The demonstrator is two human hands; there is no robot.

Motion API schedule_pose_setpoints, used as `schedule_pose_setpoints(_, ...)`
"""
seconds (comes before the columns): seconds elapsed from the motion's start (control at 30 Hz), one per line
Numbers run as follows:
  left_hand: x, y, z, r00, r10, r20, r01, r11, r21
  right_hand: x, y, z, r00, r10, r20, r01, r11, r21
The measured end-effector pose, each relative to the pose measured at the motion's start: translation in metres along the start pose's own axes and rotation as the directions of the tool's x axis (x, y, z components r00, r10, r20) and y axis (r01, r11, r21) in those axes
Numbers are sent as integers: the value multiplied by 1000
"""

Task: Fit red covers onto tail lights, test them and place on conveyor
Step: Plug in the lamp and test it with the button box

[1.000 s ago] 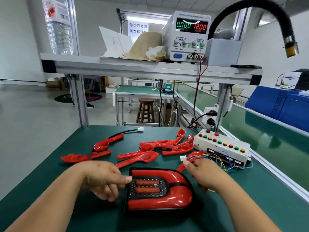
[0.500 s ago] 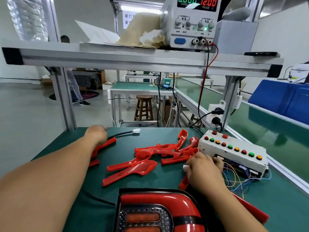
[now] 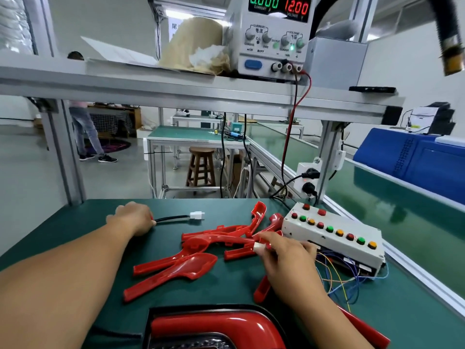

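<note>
A large red and black tail light (image 3: 214, 328) lies at the near table edge, partly cut off by the frame. Several loose red covers (image 3: 201, 248) are piled mid-table. My left hand (image 3: 136, 219) reaches to the far left and grips a small red part that it mostly hides. From under that hand a black cable (image 3: 173, 218) runs right to a white plug (image 3: 197, 215). My right hand (image 3: 289, 260) pinches a white connector (image 3: 258, 246); coloured wires trail from behind this hand towards the white test box (image 3: 332, 235) with its coloured buttons.
A power supply (image 3: 274, 34) reading 12.00 stands on the overhead shelf (image 3: 176, 91), with red and black leads dropping to the table. The green conveyor (image 3: 402, 222) runs along the right. A black hose nozzle (image 3: 453, 56) hangs top right. A person walks at the far left.
My left hand left the tail light and reached to the far left onto the cabled red part. My right hand moved forward with the white connector. The view moved closer to the table.
</note>
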State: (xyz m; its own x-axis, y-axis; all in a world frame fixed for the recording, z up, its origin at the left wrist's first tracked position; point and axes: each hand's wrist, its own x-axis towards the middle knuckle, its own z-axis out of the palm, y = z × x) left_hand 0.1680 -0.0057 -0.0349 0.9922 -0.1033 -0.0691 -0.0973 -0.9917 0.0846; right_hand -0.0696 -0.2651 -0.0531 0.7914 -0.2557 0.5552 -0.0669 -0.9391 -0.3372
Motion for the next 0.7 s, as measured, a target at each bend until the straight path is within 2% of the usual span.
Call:
schedule_pose_setpoints(0.07, -4, 9, -3, 1000, -29, 4, 29, 999, 46, 0, 0, 0, 1000, 24, 2, -24, 999, 22)
schedule_pose_setpoints(0.13, -4, 25, -5, 999, 49, -2, -49, 995, 81, 1, 0, 0, 999, 41, 18, -42, 998, 55)
schedule_pose_setpoints(0.23, -1, 56, -6, 970, 241, 9, -241, 970, -34, -2, 0, -1, 1000, 5, 29, -6, 999, 43)
schedule_pose_setpoints(0.33, 1, 80, 3, 937, 343, 57, -335, 934, -121, -5, 2, -5, 999, -41, 16, 41, 999, 7)
schedule_pose_setpoints(0.4, 2, 86, 10, 915, 396, 73, -383, 912, -146, -5, 4, -8, 999, -42, 27, 40, 996, 77)
schedule_pose_setpoints(0.6, -7, 74, -6, 853, 486, -190, -518, 832, -199, -2, 5, -10, 995, -37, 95, 26, 993, 118)
schedule_pose_setpoints(0.7, -24, 76, -32, 744, 526, -411, -639, 740, -211, -3, 2, -13, 996, -73, 60, 61, 983, 173)
